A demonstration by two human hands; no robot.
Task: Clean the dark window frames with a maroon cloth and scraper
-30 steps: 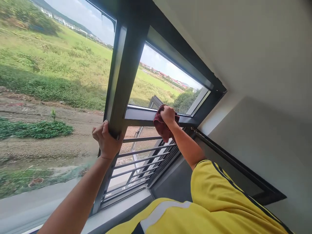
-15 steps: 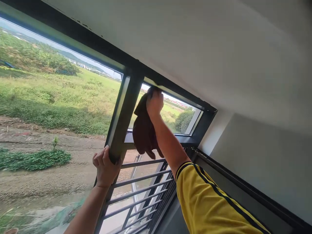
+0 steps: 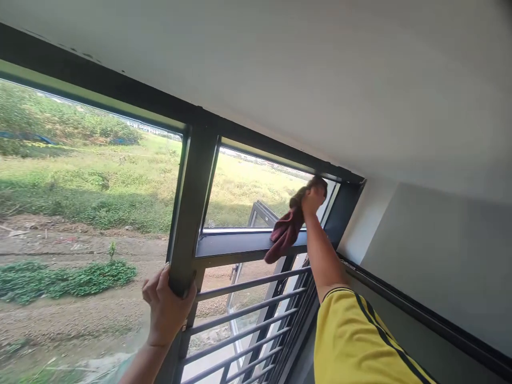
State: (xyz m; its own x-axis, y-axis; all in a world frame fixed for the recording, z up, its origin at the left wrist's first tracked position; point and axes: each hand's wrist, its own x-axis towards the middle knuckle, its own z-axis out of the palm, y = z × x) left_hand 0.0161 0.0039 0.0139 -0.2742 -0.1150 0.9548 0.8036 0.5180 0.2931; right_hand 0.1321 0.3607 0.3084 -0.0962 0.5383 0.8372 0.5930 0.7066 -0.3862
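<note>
Maroon cloth (image 3: 287, 226) clutched in right hand (image 3: 314, 201), left hand (image 3: 166, 306) gripping the window post (image 3: 194, 202), we seem partway through wiping the small pane (image 3: 244, 194).

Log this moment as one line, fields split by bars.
left hand: gripping dark window post | right hand: holding maroon cloth | cloth position: upper pane, right end, tail hanging

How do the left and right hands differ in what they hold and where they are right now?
The left hand grips the dark upright post, while the right hand clutches a maroon cloth. The left hand is lower in the view; the right hand is higher, near the right end of the small upper pane. Both hands are bare and raised.
</note>
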